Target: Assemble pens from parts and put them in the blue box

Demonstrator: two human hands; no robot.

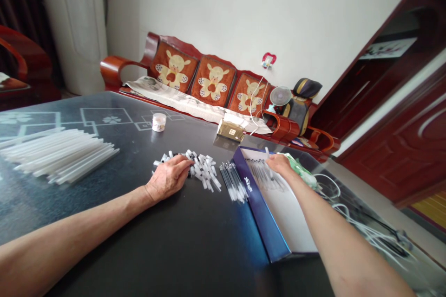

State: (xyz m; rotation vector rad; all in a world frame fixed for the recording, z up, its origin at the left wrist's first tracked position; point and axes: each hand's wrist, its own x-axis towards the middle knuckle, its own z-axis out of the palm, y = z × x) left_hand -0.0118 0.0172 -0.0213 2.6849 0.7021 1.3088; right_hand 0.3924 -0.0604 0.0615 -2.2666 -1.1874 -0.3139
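My left hand (170, 177) rests at the near left side of a pile of small white and black pen caps (206, 171). Its fingers are bent and pressed together at the pile; what they pinch, if anything, is hidden. Over the far end of a blue box with a white inside (280, 216), my right hand (278, 164) is closed round a pale, translucent pen (267, 152), whose tip pokes up above the fingers. Slim pens (259, 171) lie side by side in that box. Dark pen refills with clear ends (234, 183) lie between the caps and the box.
Many white tubes (62, 155) lie stacked on the left of the dark table (167, 246). A small round tub (159, 122) and a gold tissue box (230, 130) stand farther back. Right of the box are a green-and-white packet (301, 169) and tangled white cables (362, 222).
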